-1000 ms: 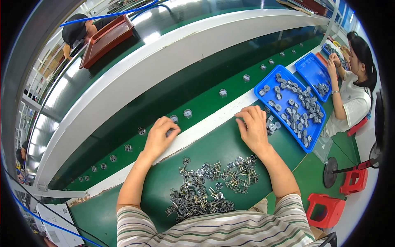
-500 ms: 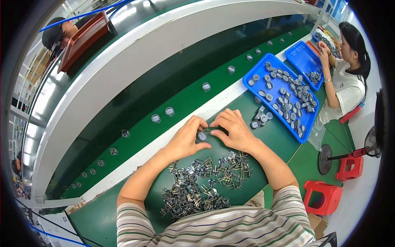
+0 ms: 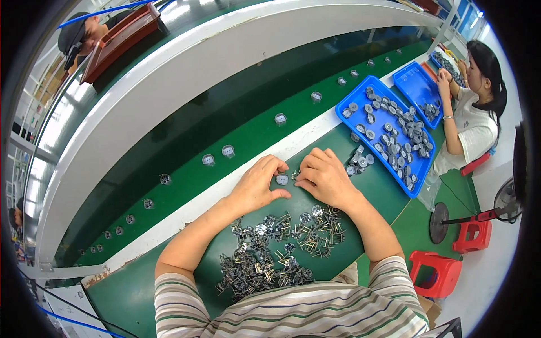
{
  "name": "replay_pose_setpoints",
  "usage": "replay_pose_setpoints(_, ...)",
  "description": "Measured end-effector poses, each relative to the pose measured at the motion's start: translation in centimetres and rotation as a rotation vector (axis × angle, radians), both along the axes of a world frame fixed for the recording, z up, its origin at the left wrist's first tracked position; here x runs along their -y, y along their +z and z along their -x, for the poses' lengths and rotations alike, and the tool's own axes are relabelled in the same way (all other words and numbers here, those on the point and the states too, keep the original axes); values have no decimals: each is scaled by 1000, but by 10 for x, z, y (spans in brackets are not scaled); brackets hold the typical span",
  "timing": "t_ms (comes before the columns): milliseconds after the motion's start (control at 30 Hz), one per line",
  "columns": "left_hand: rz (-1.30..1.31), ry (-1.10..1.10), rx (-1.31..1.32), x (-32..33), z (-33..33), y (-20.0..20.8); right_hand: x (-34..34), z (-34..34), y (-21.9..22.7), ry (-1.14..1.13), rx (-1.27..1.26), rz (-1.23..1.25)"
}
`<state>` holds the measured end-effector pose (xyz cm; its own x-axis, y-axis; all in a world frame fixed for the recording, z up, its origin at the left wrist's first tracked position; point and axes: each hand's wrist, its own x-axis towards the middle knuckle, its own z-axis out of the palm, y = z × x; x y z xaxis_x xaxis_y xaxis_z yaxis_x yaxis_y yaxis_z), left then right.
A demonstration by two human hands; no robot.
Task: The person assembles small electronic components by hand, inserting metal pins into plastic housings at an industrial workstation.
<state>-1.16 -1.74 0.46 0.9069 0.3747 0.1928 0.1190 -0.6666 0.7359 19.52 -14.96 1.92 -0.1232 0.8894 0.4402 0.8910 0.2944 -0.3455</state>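
Between my hands a grey rounded plastic housing (image 3: 282,179) lies on the green tabletop, its face up. My left hand (image 3: 256,183) curves around its left side, thumb and fingers apart, and does not clearly grip it. Just to its right, my right hand (image 3: 324,179) pinches a small metal pin part (image 3: 295,175) between thumb and fingertips. Its details are partly hidden by the fingers. Nearer my body a pile of metal pin parts (image 3: 259,265), with brass-coloured prongs, spreads between my forearms.
A blue tray (image 3: 389,84) of grey housings stands at the right, with several loose housings (image 3: 358,160) beside it. Beyond the white ledge (image 3: 304,135), a green conveyor belt (image 3: 253,135) carries spaced-out pieces. A co-worker (image 3: 476,112) sits far right; red stools (image 3: 442,276) stand on the floor.
My right thumb and fingers have closed on the metal pin part, beside the housing. The housing sits slightly farther right and away from me. Pieces on the belt have shifted left.
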Motion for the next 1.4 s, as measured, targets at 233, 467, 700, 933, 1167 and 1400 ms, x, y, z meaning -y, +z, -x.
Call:
replay_pose_setpoints(233, 35, 30, -98, -1, -1, 3, -5, 1, 0, -136, -95, -53)
replay_pose_setpoints(467, -2, 95, -42, 3, -3, -4, -14, 6, -9, -71, -292, -7)
replay_pose_setpoints(700, 11, 106, -45, 2, -4, -6, -19, 12, -18, -35, -199, -71)
replay_pose_setpoints(933, 7, 115, -49, 3, -5, -4, -19, 17, -18, -17, -129, -135)
replay_pose_setpoints(1167, 41, 113, -67, 1, -4, -3, -18, 18, -14, 6, -57, -152)
replay_pose_setpoints(1400, -159, 318, -67, -46, 7, 9, 0, -27, 3, -337, -89, -108)
